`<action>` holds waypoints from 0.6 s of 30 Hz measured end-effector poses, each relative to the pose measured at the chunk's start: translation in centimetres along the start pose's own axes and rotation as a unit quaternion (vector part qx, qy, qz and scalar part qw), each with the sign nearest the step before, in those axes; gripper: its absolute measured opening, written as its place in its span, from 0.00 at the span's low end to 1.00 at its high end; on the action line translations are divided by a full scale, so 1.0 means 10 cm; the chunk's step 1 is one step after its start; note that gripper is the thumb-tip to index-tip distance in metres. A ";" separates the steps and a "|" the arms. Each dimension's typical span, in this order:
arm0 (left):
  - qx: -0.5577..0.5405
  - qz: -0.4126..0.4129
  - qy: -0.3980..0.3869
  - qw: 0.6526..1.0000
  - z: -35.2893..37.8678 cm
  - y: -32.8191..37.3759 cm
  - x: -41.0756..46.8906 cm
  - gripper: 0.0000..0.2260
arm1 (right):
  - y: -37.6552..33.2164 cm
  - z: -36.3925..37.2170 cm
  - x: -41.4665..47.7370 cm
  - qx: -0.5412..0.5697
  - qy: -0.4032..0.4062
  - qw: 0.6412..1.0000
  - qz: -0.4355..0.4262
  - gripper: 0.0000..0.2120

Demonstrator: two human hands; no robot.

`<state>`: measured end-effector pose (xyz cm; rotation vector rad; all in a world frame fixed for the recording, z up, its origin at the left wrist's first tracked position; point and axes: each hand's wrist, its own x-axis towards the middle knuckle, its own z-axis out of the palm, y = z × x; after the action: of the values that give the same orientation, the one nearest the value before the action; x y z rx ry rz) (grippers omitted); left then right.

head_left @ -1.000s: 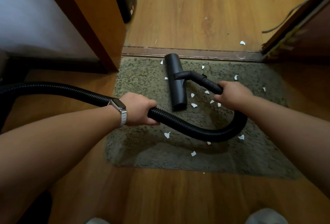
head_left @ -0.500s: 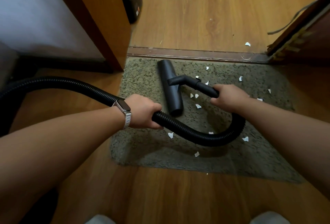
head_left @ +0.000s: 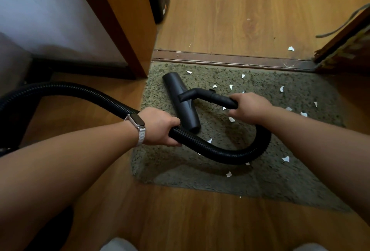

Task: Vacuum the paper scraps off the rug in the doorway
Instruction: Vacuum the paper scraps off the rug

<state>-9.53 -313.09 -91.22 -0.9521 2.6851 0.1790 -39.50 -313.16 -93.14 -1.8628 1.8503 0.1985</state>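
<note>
A grey-green shaggy rug [head_left: 300, 186] lies in the doorway with several white paper scraps [head_left: 231, 119] scattered on it. A black vacuum nozzle [head_left: 181, 100] rests on the rug's left half, its long head pointing toward the threshold. My right hand [head_left: 250, 106] grips the black handle tube behind the nozzle. My left hand [head_left: 160, 126], with a watch on the wrist, grips the black ribbed hose [head_left: 220, 153], which loops under my right arm and trails off left.
A wooden door frame post [head_left: 128, 30] stands at the left of the rug, a dark threshold strip [head_left: 230, 59] at its far edge. Beyond is wood floor with a few scraps [head_left: 291, 48]. A dark door edge [head_left: 344, 48] is at the right.
The nozzle has slid left across the rug and tilted slightly. Both hands moved left with it, and the view shifted.
</note>
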 end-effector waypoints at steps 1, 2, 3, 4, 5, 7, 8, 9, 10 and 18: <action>-0.001 -0.002 -0.001 1.000 0.01 0.00 0.02 0.20 | 0.04 -0.01 0.00 0.004 -0.001 1.000 0.005 0.11; -0.001 -0.004 0.000 1.000 0.01 0.01 0.05 0.20 | 0.09 -0.03 -0.01 0.006 0.000 1.000 0.011 0.10; -0.002 -0.005 0.001 1.000 0.01 0.02 0.08 0.20 | 0.14 -0.05 -0.01 0.007 0.002 1.000 0.019 0.10; -0.002 -0.005 0.002 1.000 0.01 0.03 0.11 0.20 | 0.20 -0.08 -0.02 0.008 0.003 1.000 0.029 0.10; -0.003 -0.006 0.002 1.000 0.01 0.05 0.14 0.20 | 0.26 -0.11 -0.04 0.011 0.002 0.999 0.042 0.09; -0.008 -0.011 0.004 1.000 -0.01 0.08 0.20 0.21 | 0.39 -0.14 -0.10 0.022 0.003 0.997 0.071 0.08; -0.010 -0.014 0.003 1.000 -0.02 0.10 0.23 0.21 | 0.45 -0.14 -0.13 0.029 0.004 0.996 0.085 0.08; -0.010 -0.016 0.003 1.000 -0.04 0.12 0.27 0.22 | 0.52 -0.14 -0.17 0.032 0.007 0.995 0.098 0.08; -0.008 -0.016 0.004 1.000 -0.05 0.14 0.30 0.22 | 0.58 -0.12 -0.21 0.033 0.010 0.993 0.110 0.09; -0.006 0.015 0.017 1.000 -0.16 0.48 0.61 0.20 | 0.99 -0.13 -0.59 0.039 0.015 0.983 0.180 0.08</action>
<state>-17.43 -313.37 -91.51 -0.9280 2.7339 0.1861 -49.78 -307.89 -91.85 -1.4746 2.1722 0.2170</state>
